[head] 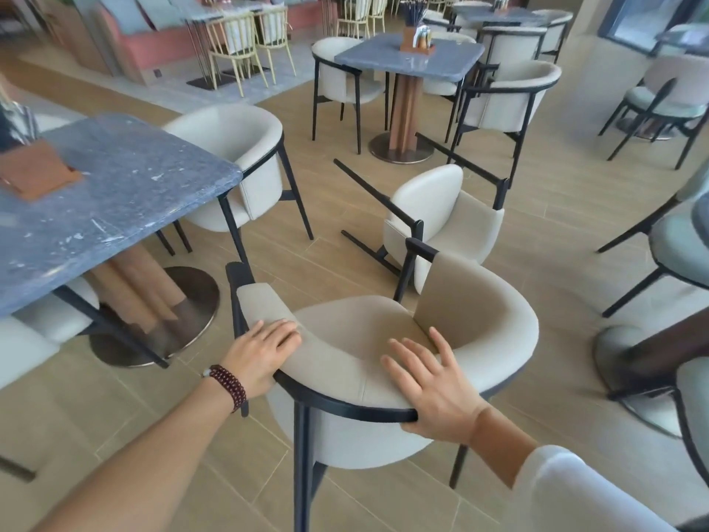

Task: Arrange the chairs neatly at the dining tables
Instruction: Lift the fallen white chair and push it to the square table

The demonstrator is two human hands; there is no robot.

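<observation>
1. My left hand (261, 355) lies palm-down on the left end of the curved backrest of the cream armchair (383, 362) directly in front of me, fingers together and wrapped over the padded top edge, thumb side toward the black frame rail below.
2. My right hand (433, 385) rests on the right rear part of the same backrest, fingers spread over the padding, with the heel and thumb area hooked against the black rail. Both hands are in contact with the chair; the two hands are set apart along the backrest.
3. A dark red bead bracelet (230, 385) sits on my left wrist. A white sleeve (575, 489) covers my right forearm.
4. The armchair stands upright on the tiled floor (556, 232), seat facing away from me.
5. To the left of my left hand stands a grey stone-top dining table (126, 193) on a round metal base. A brown menu holder (36, 174) lies on its top.
6. Beyond my left hand, a second cream armchair (245, 167) is tucked at the far corner of that table.
7. Beyond my right hand, just past the held chair, an overturned cream armchair (441, 220) lies on its side, black legs pointing left.
8. Farther ahead stands another grey table (410, 59) with cream armchairs around it.
</observation>
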